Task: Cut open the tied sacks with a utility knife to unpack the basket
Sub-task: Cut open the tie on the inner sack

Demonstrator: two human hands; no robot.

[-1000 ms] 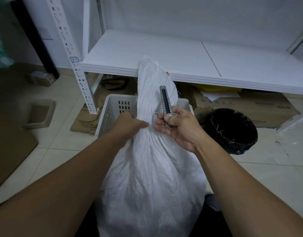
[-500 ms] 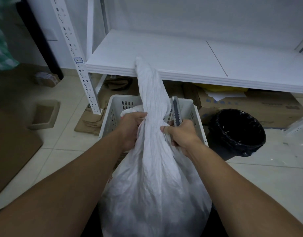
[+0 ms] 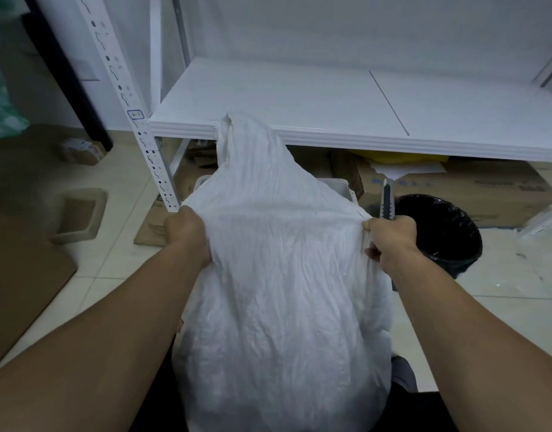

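Left hand clamped on white sack edge. Right hand gripping other edge plus utility knife, blade tip hard to see. Basket mostly hidden behind sack, under shelf.

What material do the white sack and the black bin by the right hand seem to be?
White sack: probably woven plastic, matte, with fine creases and a thread-like grain. Black bin: lined with a thin glossy plastic bag, crinkled and shining; the bin itself is hidden.

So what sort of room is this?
Probably a storeroom or stockroom: a white slotted-post metal shelf over a tiled floor, flattened brown cardboard boxes stashed beneath it, and a black-lined waste bin beside the white woven sack.
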